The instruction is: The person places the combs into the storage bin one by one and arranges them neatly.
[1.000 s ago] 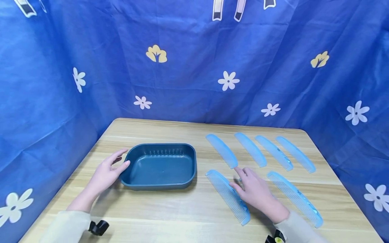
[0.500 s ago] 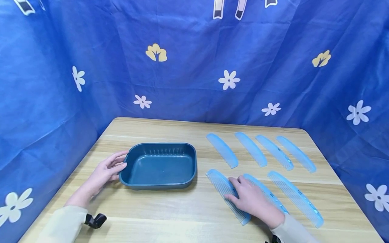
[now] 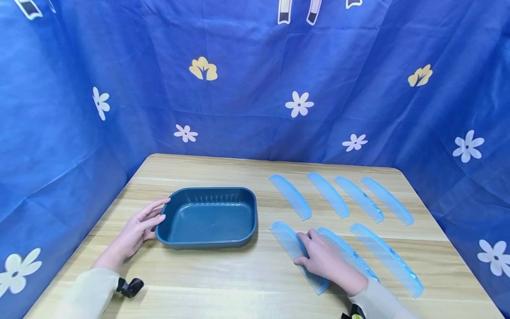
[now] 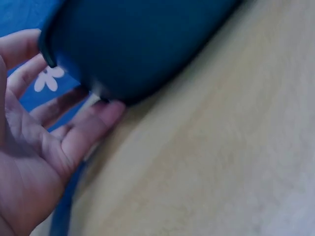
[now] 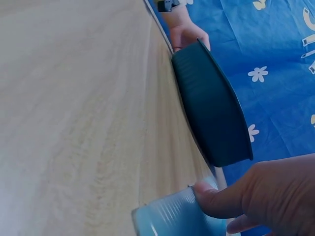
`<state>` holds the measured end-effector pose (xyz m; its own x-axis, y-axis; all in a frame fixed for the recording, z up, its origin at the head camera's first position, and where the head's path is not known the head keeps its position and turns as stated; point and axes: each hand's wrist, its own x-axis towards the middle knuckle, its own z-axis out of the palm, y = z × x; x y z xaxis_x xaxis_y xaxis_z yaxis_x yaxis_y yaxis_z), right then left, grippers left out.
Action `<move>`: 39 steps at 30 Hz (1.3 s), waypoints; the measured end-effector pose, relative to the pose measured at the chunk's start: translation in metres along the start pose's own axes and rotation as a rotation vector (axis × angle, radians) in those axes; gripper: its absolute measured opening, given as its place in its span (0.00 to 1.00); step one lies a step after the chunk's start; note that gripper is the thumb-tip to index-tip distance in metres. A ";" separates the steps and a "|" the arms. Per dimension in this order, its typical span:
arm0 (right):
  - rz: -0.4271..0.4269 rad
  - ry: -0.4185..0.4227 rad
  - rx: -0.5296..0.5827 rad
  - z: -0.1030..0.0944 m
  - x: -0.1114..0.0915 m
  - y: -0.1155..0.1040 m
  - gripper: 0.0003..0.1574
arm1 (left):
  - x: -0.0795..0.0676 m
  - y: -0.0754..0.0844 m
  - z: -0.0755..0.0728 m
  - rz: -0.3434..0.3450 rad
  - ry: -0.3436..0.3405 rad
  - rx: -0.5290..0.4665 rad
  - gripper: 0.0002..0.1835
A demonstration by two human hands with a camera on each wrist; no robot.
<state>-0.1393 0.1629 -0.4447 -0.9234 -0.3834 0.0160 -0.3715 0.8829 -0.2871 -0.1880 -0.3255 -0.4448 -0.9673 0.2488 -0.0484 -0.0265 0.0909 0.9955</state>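
In the head view my left hand (image 3: 135, 228) is at the left end of a dark blue plastic basin (image 3: 246, 243). Its thumb and extended fingers touch the basin's wall and rim, as the left wrist view also shows. My right hand (image 3: 324, 261) pinches the front-left light blue comb (image 3: 284, 235) across its middle. The right wrist view has the thumb lying over this comb (image 5: 172, 216), near its teeth, with the other fingers partly hidden. Right beside that hand lies another blue comb (image 3: 336, 243), part of it behind the hand.
A further comb (image 3: 386, 259) lies at the front right. Behind, a row of several blue combs (image 3: 328, 195) slants across the wooden table (image 3: 207, 283). Blue cloth (image 3: 247, 88) with flowers hangs along the back and sides.
My left hand has moved against the basin's end. My right hand has shifted left and nearer onto the front-left comb, uncovering much of the middle front comb. The basin stays put.
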 end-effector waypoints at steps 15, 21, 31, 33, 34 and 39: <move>0.072 -0.053 0.359 -0.002 0.012 0.014 0.39 | 0.001 -0.011 -0.003 0.065 0.004 -0.044 0.28; 0.047 -0.083 0.482 -0.003 0.013 0.019 0.35 | 0.002 -0.010 -0.003 0.077 0.004 -0.061 0.27; 0.028 -0.053 0.646 -0.004 0.012 0.023 0.33 | 0.002 -0.011 -0.003 0.067 0.012 -0.038 0.27; 0.027 -0.033 0.659 -0.005 0.012 0.022 0.33 | 0.002 -0.011 -0.003 0.068 0.015 -0.043 0.27; 0.026 -0.023 0.666 -0.006 0.013 0.021 0.33 | 0.002 -0.012 -0.003 0.071 0.015 -0.048 0.27; 0.015 0.028 0.695 -0.008 0.014 0.020 0.33 | 0.001 -0.012 -0.002 0.099 0.005 -0.080 0.27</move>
<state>-0.1605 0.1776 -0.4423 -0.9337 -0.3569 0.0294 -0.2197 0.5059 -0.8341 -0.1895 -0.3285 -0.4567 -0.9674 0.2483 0.0505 0.0491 -0.0116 0.9987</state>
